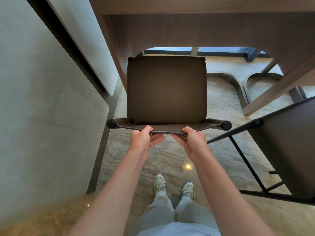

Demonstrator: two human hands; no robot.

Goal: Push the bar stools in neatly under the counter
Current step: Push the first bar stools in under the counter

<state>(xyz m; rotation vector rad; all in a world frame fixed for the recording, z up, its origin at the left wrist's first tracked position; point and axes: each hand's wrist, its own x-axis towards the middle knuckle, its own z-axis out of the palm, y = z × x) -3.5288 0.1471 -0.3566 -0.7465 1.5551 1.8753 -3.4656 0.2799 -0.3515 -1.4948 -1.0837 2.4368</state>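
Across the top of the view runs the brown wooden counter, its underside and its wooden side panel framing a dark recess above the pale marbled stone floor. At the left rises a tall grey stone-look slab, and at the right edge stands a second dark brown bar stool on a thin black metal frame, well outside the recess. Centred below the counter's near edge sits the dark brown square-seated bar stool; its front corners reach about level with that edge, while most of the seat and its low brown leather backrest band lie on the near side. Both bare forearms reach forward to the middle of that band. The left hand grips it with the thumb over the top and the fingers curled beneath, and the right hand holds it the same way just beside, the two hands close together. Lowest in view are pale grey trousers and two cream laced sneakers on the floor.
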